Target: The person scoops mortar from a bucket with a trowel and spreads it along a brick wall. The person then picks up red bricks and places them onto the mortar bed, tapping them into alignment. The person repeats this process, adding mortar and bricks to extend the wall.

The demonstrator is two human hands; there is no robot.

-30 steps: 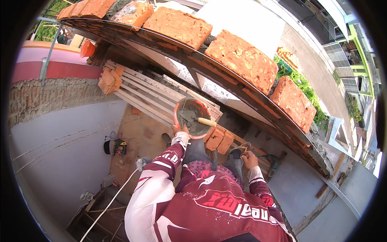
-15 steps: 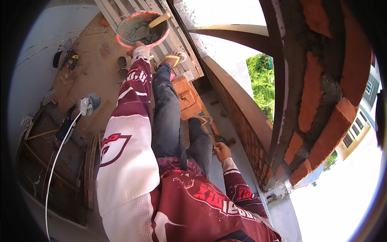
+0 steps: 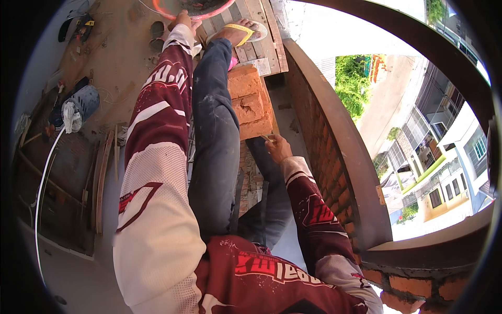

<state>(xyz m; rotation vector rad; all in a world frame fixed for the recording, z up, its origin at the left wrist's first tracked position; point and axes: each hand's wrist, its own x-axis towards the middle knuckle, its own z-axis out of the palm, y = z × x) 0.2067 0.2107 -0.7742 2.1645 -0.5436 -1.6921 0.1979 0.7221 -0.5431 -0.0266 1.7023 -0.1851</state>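
At the top edge, my left hand [image 3: 181, 21] is closed on the near rim of a pinkish-red bucket [image 3: 221, 10]. Grey mortar [image 3: 198, 5] shows inside it, and the frame cuts off its far side. My right hand [image 3: 278, 148] has its fingers drawn together beside the near end of a stack of orange bricks [image 3: 247, 104]. A thin yellowish bit shows at the fingertips; whether it is held cannot be made out. One foot in a yellow-strapped flip-flop [image 3: 240, 35] stands on wooden planks [image 3: 269, 49] between bucket and bricks.
A brick wall [image 3: 319, 141] with a curved brown ledge [image 3: 340, 120] runs along the right, with a street and houses beyond. On the left are a grey bucket [image 3: 89, 99], a white hose [image 3: 42, 193], wooden boards [image 3: 103, 183] and a tool [image 3: 83, 26] on the floor below.
My view has turned, so the bucket sits higher and partly out of frame, and its trowel no longer shows. My right hand has moved forward to the bricks. The left keeps hold of the bucket.
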